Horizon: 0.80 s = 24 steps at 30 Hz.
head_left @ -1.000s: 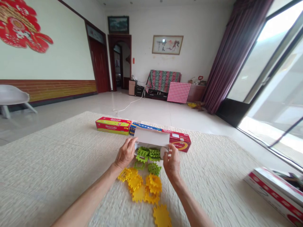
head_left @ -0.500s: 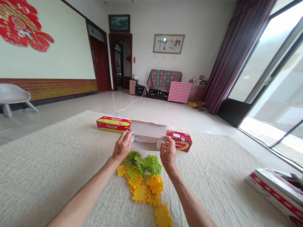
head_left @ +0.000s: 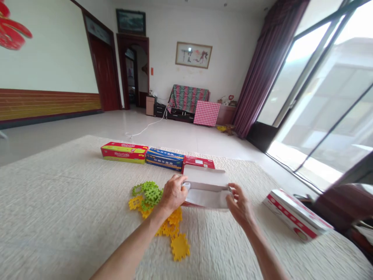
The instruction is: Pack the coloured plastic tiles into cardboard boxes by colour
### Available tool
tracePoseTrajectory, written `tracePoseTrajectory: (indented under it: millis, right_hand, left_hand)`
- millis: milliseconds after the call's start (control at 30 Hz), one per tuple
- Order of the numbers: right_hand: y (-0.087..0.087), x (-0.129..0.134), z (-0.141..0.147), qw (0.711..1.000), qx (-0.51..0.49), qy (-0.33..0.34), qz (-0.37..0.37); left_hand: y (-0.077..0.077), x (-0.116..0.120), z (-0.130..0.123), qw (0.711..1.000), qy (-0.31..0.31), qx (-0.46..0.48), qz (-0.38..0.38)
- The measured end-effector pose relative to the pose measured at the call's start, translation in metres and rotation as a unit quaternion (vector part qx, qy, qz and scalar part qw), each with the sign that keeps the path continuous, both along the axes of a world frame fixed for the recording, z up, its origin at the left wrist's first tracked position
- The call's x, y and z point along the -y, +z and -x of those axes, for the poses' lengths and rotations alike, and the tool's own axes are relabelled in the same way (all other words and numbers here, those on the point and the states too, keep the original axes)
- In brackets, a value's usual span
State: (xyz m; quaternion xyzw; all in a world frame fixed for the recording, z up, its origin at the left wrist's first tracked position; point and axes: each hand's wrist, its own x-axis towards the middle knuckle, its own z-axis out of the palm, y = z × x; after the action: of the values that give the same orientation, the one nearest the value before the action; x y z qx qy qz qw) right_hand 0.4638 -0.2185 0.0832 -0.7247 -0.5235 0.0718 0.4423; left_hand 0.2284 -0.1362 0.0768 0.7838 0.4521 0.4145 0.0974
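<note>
An open cardboard box [head_left: 206, 196] with a pale inside is held between my two hands, its lid flap [head_left: 205, 175] raised at the back. My left hand [head_left: 175, 192] is closed on the box's left end, and my right hand [head_left: 239, 202] grips its right end. To the left of the box, partly behind my left forearm, lies a pile of green interlocking plastic pieces [head_left: 151, 194] and yellow ones [head_left: 180, 247]. The box's outer front is mostly out of sight.
Behind stand a red and yellow-green box [head_left: 124, 153], a blue box [head_left: 164, 159] and a red box [head_left: 201, 161] in a row. A white and red box [head_left: 294, 214] lies at right on the cream mat [head_left: 72, 202]. A white cable [head_left: 145, 126] runs over the floor.
The open box has moved to the right with both hands, away from above the plastic pieces. The blue box behind it now shows. My view has turned to the right.
</note>
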Motion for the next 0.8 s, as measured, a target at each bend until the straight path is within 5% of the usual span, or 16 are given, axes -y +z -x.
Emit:
tracePoseTrajectory:
  millis: [133, 300, 533, 800]
  right_hand:
    - [-0.004, 0.041, -0.034, 0.999, 0.006, -0.036, 0.037]
    - [-0.023, 0.058, -0.053, 0.997, -0.027, -0.069, 0.032]
    - [-0.046, 0.054, -0.056, 0.99, -0.103, -0.09, -0.042]
    - [-0.056, 0.058, -0.062, 0.987, -0.065, -0.112, -0.09]
  left_hand:
    - [-0.011, 0.023, -0.04, 0.998, -0.046, -0.004, 0.044]
    - [-0.022, 0.031, -0.064, 0.996, -0.063, -0.015, 0.06]
    - [-0.027, 0.029, -0.062, 0.998, -0.026, -0.004, 0.056]
    - [-0.026, 0.022, -0.055, 0.996, 0.004, -0.009, 0.094]
